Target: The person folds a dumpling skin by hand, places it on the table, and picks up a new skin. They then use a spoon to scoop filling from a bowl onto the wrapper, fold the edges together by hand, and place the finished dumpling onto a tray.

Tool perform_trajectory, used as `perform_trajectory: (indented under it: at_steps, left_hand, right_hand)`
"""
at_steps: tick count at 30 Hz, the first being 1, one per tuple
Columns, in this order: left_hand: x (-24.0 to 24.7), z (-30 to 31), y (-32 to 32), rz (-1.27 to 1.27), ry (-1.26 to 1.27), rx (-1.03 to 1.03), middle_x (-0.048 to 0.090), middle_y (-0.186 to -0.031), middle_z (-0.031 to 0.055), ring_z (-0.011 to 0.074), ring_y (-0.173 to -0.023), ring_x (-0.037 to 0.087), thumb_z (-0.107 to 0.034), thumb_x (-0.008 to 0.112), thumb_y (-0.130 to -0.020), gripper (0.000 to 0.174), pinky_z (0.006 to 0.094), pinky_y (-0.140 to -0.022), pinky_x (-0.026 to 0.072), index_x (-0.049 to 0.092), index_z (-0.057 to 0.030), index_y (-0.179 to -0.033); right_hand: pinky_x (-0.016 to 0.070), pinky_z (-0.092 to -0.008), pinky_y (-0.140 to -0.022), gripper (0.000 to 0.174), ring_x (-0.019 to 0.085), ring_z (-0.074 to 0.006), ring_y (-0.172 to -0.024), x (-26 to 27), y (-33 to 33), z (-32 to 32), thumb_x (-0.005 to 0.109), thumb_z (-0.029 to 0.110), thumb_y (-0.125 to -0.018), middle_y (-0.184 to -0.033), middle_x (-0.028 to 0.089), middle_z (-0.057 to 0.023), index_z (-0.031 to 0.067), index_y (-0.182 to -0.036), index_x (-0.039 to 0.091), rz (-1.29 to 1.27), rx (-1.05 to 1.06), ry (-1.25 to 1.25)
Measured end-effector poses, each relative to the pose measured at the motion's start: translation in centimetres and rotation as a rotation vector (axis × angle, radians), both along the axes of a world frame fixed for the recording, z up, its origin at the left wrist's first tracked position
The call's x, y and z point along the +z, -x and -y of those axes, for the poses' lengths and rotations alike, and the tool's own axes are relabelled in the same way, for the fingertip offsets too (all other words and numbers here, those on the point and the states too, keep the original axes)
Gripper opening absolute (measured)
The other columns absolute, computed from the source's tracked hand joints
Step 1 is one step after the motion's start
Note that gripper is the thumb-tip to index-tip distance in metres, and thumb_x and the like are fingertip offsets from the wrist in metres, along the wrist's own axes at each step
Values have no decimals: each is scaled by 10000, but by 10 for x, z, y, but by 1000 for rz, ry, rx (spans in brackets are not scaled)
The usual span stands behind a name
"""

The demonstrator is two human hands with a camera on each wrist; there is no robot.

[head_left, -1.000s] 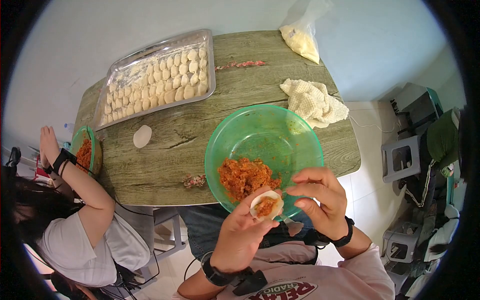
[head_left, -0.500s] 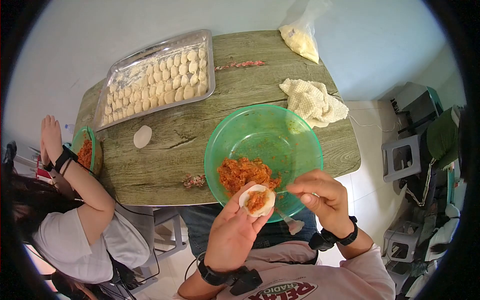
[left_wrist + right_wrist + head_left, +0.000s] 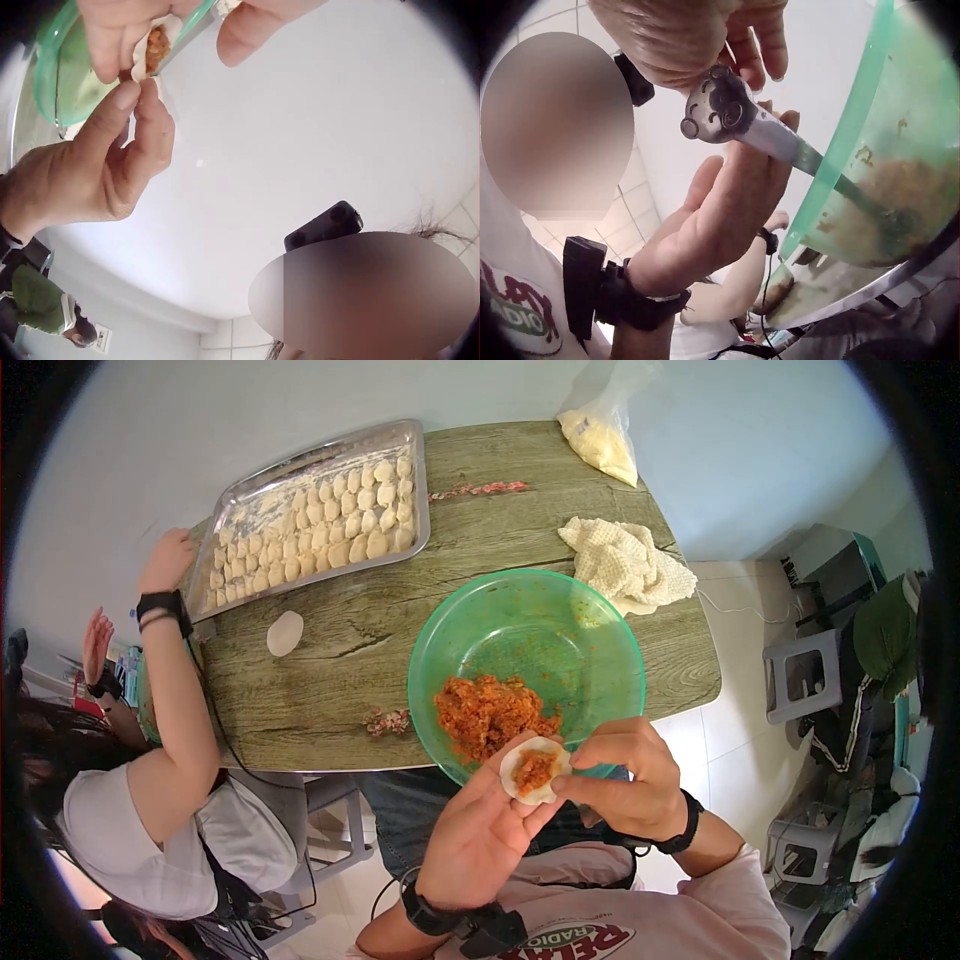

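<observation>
On the fingers of my left hand [image 3: 480, 840] lies a round white dumpling wrapper [image 3: 547, 745], palm up and thumb apart from it. A mound of orange-red filling [image 3: 535, 772] sits in its middle. My right hand [image 3: 635, 780] pinches the wrapper's right edge between thumb and forefinger; the left wrist view shows this pinch at the rim of the wrapper [image 3: 139, 63]. Below both hands stands a green bowl [image 3: 590, 660] with a heap of filling [image 3: 490, 710]. In the right wrist view, a spoon [image 3: 769, 135] with an animal-face handle end leans over the bowl's rim.
A metal tray [image 3: 427, 510] holds rows of dumplings [image 3: 340, 525]. One loose wrapper [image 3: 285, 633] lies on the wooden table [image 3: 330, 700]. A cloth [image 3: 630, 565] and a bag of pale contents [image 3: 600, 445] are at the right. At left, another person's hand [image 3: 168, 555] is at the tray.
My right hand has moved left and down and now pinches the wrapper's edge. The wrapper has shifted slightly right. The other person's near hand has moved up to the tray.
</observation>
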State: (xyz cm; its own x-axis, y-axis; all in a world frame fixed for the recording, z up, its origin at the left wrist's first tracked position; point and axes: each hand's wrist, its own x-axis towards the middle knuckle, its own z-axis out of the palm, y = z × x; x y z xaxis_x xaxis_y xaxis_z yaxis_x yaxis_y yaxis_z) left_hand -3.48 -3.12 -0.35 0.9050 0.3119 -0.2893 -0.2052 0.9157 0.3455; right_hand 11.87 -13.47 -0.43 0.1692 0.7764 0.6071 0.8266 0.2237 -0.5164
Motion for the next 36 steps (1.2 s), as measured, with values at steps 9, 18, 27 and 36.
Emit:
perform_trajectory:
  at_steps: [9, 18, 27, 36]
  left_hand:
    - [6, -4, 0, -21, -25, -1, 320, -1408, 146, 255, -1314, 322, -193, 446, -917, 589, 415, -1101, 246, 185, 33, -1393]
    - [1, -8, 1, -83, -90, 125, 343, -1396, 150, 277, -1305, 334, -208, 421, -931, 529, 417, -1105, 247, 255, 49, -1362]
    - [3, -10, 0, -24, -18, 80, 343, -1389, 174, 304, -1309, 323, -221, 404, -939, 517, 426, -1104, 245, 260, 46, -1356]
    - [4, -11, -2, -29, -113, 140, 278, -1433, 158, 304, -1340, 257, -352, 421, -930, 627, 455, -1117, 183, 215, 29, -1383]
  right_hand:
    - [473, -286, -604, 282, 578, -216, -748, 7, -1, 7, 658, -22, -628, -870, 583, -55, 82, -888, 687, -248, -56, 25]
    - [464, -283, -579, 320, 558, -198, -724, 1, -18, 29, 662, -21, -630, -844, 535, -39, 109, -921, 684, -180, 162, 321]
    - [449, -300, -574, 267, 528, -175, -688, -1, -13, 19, 723, 114, -633, -796, 520, -9, 104, -895, 672, 33, 163, 351]
    - [420, -258, -563, 201, 565, -144, -650, 11, -26, 40, 644, 198, -822, -743, 600, -78, 24, -914, 685, -541, -105, 254]
